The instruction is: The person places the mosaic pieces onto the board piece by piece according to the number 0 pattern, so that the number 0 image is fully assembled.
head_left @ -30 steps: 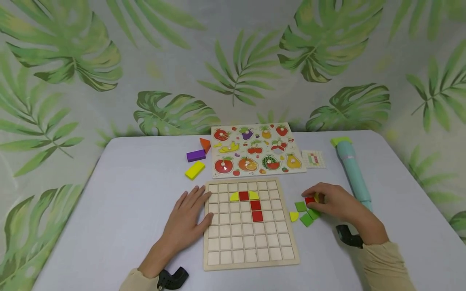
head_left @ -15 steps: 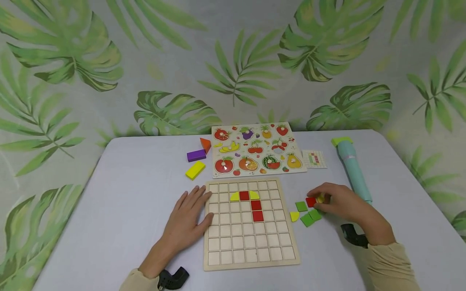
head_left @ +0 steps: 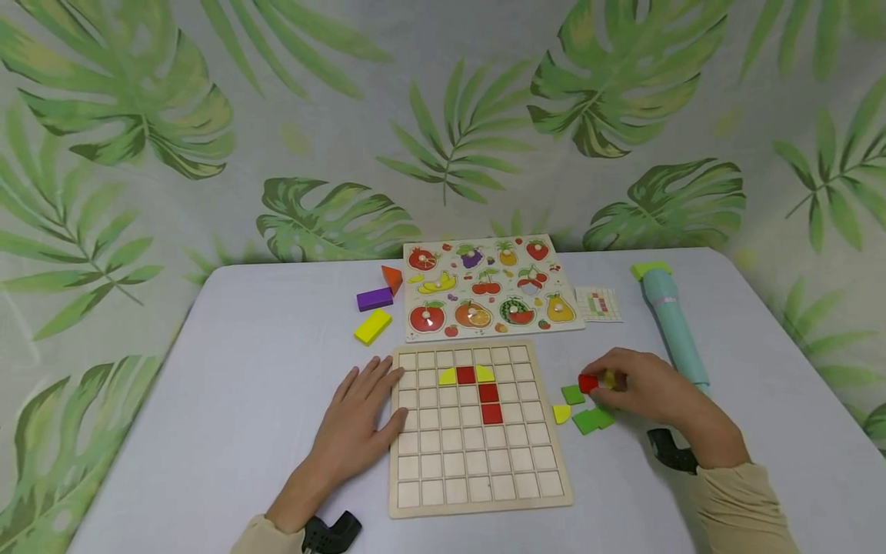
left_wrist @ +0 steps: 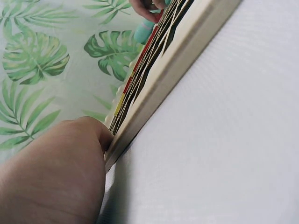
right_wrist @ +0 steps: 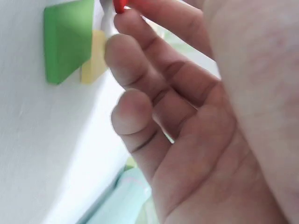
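Note:
A wooden grid board (head_left: 477, 469) lies on the table with two yellow and three red tiles (head_left: 488, 394) set in its upper rows. My left hand (head_left: 360, 415) rests flat against the board's left edge (left_wrist: 154, 100), fingers straight. My right hand (head_left: 637, 385) pinches a red square tile (head_left: 587, 383) just above the table, right of the board; the tile's red corner (right_wrist: 119, 5) shows at my fingertips. Beside it lie loose green tiles (head_left: 590, 419), one more green tile (head_left: 571, 394) and a yellow quarter-round tile (head_left: 561, 413). A green tile (right_wrist: 67, 37) is close under my right fingers.
A fruit peg puzzle (head_left: 487, 288) sits behind the board, with a small pattern card (head_left: 597, 304) to its right. A teal tube (head_left: 671, 323) lies at the right. Purple (head_left: 374, 298), orange (head_left: 391, 277) and yellow (head_left: 371, 326) blocks lie at the back left.
My right hand has lifted the red tile slightly off the pile of loose tiles. The left hand has stayed against the board.

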The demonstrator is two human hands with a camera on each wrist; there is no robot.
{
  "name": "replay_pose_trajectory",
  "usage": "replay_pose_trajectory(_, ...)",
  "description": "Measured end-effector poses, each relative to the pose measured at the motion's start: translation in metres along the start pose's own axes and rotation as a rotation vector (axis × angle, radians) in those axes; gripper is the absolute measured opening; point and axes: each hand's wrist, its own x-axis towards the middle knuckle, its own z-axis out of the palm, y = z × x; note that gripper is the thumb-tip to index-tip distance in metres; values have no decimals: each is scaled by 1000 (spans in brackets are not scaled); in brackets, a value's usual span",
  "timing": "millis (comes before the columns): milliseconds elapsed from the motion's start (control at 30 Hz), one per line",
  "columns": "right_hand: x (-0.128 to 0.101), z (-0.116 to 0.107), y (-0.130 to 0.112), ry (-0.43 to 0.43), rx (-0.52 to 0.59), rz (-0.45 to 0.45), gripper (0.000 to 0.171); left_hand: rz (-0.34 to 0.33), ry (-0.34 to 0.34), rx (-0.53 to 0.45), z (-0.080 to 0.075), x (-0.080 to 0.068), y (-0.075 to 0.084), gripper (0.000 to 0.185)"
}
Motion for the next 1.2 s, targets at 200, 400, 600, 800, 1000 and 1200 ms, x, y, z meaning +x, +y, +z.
replay_pose_trajectory(200, 4, 0, -18, 20, 12, -29, 28, 5, 6, 3, 0, 0, 0, 58)
replay_pose_trajectory(400, 8, 3, -40, -16, 70, -36, 27, 2, 2, 12, -1, 1, 0, 59)
replay_pose_trajectory(600, 10, 8, -57, -39, 95, -116, 29, 10, 2, 20, -2, 0, -1, 59)
replay_pose_trajectory(800, 13, 18, -73, -71, 97, -180, 28, 7, 1, 7, -1, 0, -1, 59)
replay_pose_trajectory(1000, 15, 33, -88, -117, 83, -224, 27, 9, 6, 2, 0, 0, -1, 58)
replay_pose_trajectory(1200, 16, 45, -98, -159, 82, -248, 29, 17, 16, 3, -1, -1, -1, 57)
